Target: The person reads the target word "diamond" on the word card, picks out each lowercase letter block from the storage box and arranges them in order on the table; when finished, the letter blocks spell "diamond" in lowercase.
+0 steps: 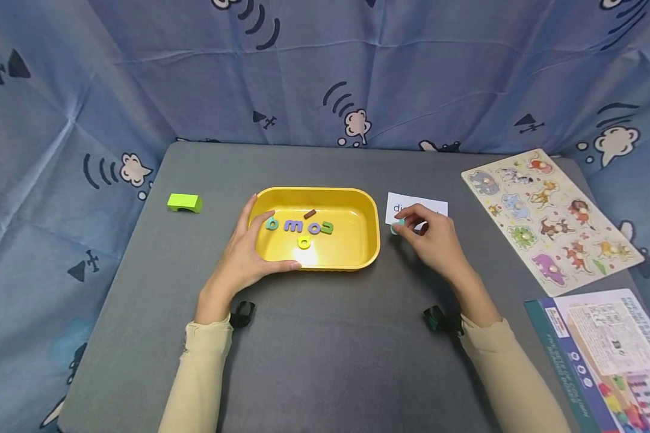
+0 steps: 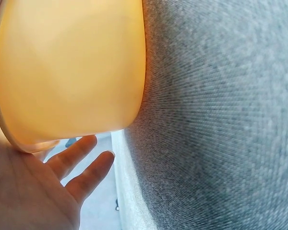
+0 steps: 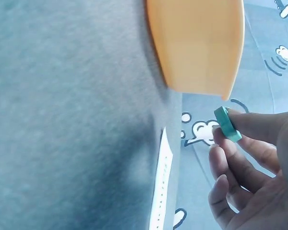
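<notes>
At its left end, a yellow tray is gripped by my left hand, thumb along the near rim and fingers at the far-left side. The left wrist view shows the tray's wall close up, with two fingertips beyond it. Inside lie several small foam-like letters, among them a purple m, a green letter and a yellow letter, plus a brown piece. My right hand pinches a teal letter between thumb and fingertips, above a white card whose printed word is partly hidden.
A green arch block is at the table's left. To the right lie a wooden animal puzzle board and, nearer, a boxed set or book. A patterned blue cloth hangs behind the grey table.
</notes>
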Motion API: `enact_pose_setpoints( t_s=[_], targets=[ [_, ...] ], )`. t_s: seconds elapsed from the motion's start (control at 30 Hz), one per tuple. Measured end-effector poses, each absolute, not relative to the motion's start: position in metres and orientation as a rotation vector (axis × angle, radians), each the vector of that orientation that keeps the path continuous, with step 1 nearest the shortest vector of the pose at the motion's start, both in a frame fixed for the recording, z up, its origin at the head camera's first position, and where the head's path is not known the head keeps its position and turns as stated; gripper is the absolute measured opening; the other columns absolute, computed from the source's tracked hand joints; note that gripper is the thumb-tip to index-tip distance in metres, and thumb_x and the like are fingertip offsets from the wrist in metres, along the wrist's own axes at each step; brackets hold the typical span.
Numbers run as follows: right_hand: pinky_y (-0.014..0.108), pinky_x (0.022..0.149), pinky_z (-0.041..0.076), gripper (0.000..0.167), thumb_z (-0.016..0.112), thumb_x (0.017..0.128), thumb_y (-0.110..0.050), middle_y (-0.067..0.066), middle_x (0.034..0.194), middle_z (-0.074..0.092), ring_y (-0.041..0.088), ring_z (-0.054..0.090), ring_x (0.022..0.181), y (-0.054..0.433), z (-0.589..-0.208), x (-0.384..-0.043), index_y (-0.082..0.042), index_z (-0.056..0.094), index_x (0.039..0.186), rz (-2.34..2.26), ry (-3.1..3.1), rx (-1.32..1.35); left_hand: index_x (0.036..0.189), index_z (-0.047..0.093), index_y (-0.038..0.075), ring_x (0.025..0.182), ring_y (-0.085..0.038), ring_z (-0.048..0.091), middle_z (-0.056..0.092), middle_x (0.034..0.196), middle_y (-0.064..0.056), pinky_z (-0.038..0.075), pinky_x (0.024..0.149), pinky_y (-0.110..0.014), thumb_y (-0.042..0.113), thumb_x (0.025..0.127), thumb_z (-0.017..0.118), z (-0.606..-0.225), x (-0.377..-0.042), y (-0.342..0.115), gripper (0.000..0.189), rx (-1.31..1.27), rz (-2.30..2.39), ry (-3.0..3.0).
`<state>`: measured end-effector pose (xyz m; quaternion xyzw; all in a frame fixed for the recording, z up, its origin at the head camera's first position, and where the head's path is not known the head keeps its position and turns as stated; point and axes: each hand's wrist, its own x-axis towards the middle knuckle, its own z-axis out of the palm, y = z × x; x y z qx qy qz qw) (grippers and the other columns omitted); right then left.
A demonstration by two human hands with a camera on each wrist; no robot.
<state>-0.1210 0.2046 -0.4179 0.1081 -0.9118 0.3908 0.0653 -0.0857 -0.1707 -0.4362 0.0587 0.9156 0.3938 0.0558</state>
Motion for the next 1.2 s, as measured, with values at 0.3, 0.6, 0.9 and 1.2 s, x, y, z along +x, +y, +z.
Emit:
enact_pose_setpoints(
  t_s=[0.3,0.6,0.9,1.2],
  targets=[
    [0.019,0.07,0.043,0.013,0.083,0.091,-0.006,0.01,0.082,0.072,0.021,0.06,0.076,0.208,-0.429,-0.119,-0.004,0.077,0.102,1.139,-2.846,0.271,0.16,0.044,0.022,0.157,-0.04,0.03,-0.003,0.179,0.013,0.037,0.119,-0.064,0.062,0.067,0.096,-0.437,-0.086,-0.17,0.114,0.183,1.192,2.774],
    [0.036,0.079,0.05,0.014,0.081,0.093,-0.008,0.014,0.09,0.075,0.026,0.069,0.083,0.205,-0.443,-0.119,-0.002,0.072,0.101,1.128,-2.987,0.249,0.16,0.044,0.021,0.158,-0.039,0.028,-0.004,0.179,0.015,0.037,0.119,-0.065,0.061,0.068,0.096,-0.437,-0.087,-0.17,0.114,0.186,1.191,2.769],
    [0.038,0.08,0.049,0.015,0.083,0.092,-0.01,0.018,0.098,0.073,0.031,0.067,0.088,0.203,-0.443,-0.118,0.0,0.077,0.101,1.09,-3.031,0.193,0.161,0.043,0.024,0.159,-0.036,0.026,-0.007,0.177,0.02,0.035,0.121,-0.064,0.06,0.068,0.096,-0.437,-0.086,-0.17,0.113,0.167,1.19,2.768],
    [0.043,0.084,0.049,0.019,0.083,0.092,-0.01,0.019,0.102,0.071,0.034,0.065,0.093,0.199,-0.433,-0.119,0.0,0.074,0.104,1.031,-3.049,0.172,0.161,0.043,0.024,0.159,-0.037,0.026,-0.009,0.177,0.022,0.036,0.12,-0.065,0.06,0.068,0.096,-0.436,-0.086,-0.17,0.113,0.165,1.184,2.763]
  ],
)
